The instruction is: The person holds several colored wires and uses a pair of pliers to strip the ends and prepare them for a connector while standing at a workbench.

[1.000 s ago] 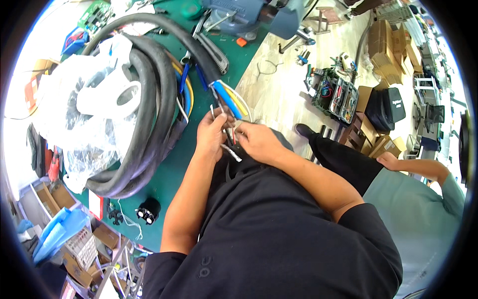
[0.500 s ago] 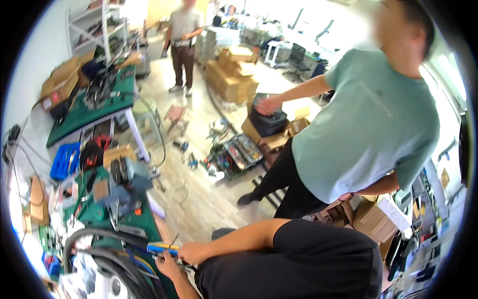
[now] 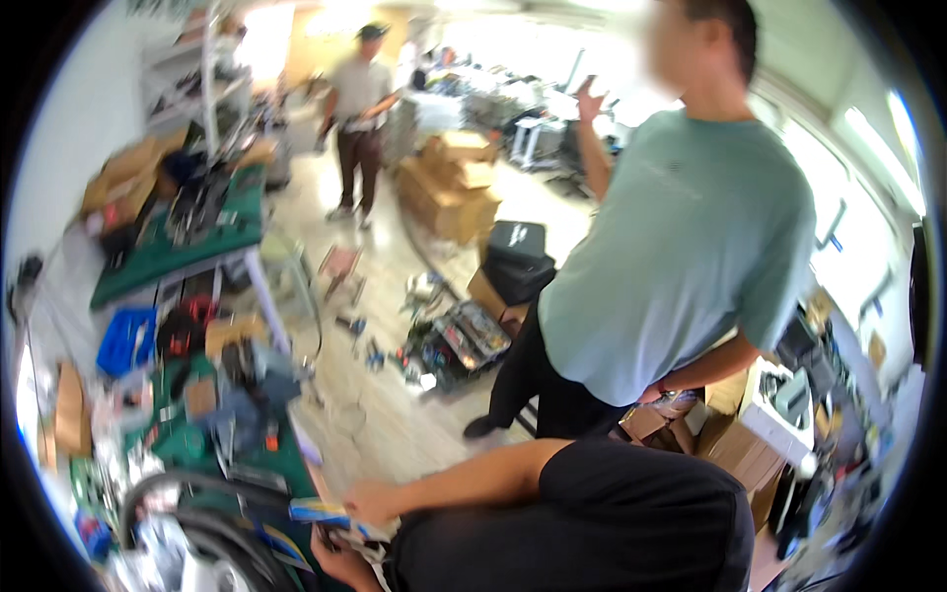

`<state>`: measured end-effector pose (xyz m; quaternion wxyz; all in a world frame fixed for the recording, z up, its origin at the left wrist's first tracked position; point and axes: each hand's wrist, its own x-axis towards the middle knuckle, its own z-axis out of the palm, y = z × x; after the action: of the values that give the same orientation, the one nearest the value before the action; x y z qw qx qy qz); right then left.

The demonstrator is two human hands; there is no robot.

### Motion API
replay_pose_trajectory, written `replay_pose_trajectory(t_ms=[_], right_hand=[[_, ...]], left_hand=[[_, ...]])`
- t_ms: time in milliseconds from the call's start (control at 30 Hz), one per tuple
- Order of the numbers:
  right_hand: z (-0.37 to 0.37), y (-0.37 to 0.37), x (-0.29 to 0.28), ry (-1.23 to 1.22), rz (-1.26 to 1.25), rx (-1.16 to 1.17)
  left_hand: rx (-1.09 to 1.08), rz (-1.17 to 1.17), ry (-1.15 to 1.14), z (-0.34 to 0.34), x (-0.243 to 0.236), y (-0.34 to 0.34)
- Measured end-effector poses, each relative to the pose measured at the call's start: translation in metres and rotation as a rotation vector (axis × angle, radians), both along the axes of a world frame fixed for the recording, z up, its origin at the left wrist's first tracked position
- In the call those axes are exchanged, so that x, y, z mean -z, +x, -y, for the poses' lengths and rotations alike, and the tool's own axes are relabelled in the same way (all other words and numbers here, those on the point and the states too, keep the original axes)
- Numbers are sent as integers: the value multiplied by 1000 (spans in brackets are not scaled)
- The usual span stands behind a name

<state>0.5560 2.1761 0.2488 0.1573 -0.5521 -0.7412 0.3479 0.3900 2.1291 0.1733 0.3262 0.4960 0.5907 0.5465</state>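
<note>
In a closed grip, my right hand (image 3: pixel 372 502) is at the end of a slim blue and yellow tool (image 3: pixel 320 512), whose exact kind is blurred. Just below it, my left hand (image 3: pixel 340 555) has its fingers closed near a small dark piece; what they hold I cannot make out. Both hands are by the edge of a green-topped workbench (image 3: pixel 182 441). Thick black hoses (image 3: pixel 197 481) curve over the bench to the left of the tool.
A co-worker in a green shirt (image 3: pixel 671 257) stands close ahead, one hand raised. Another person (image 3: pixel 360 118) stands farther back. On the floor are an open toolbox (image 3: pixel 464 340), a black case (image 3: pixel 518 252) and cardboard boxes (image 3: pixel 449 197). A blue bin (image 3: pixel 126 340) sits at left.
The co-worker's hand has left the black case and risen to head height. The whole view has shifted slightly. My hands remain together at the tool, a little lower in view.
</note>
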Motion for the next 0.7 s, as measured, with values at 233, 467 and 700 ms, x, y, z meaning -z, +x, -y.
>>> replay_pose_trajectory(t_ms=[233, 467, 700], right_hand=[[35, -27, -40, -141, -239, -63], [26, -27, -18, -247, -36, -245], [22, -25, 6, -119, 158, -419]], left_hand=[[175, 748, -508, 0, -55, -23], [6, 853, -573, -21, -72, -15], [-194, 631, -514, -15, -30, -11]])
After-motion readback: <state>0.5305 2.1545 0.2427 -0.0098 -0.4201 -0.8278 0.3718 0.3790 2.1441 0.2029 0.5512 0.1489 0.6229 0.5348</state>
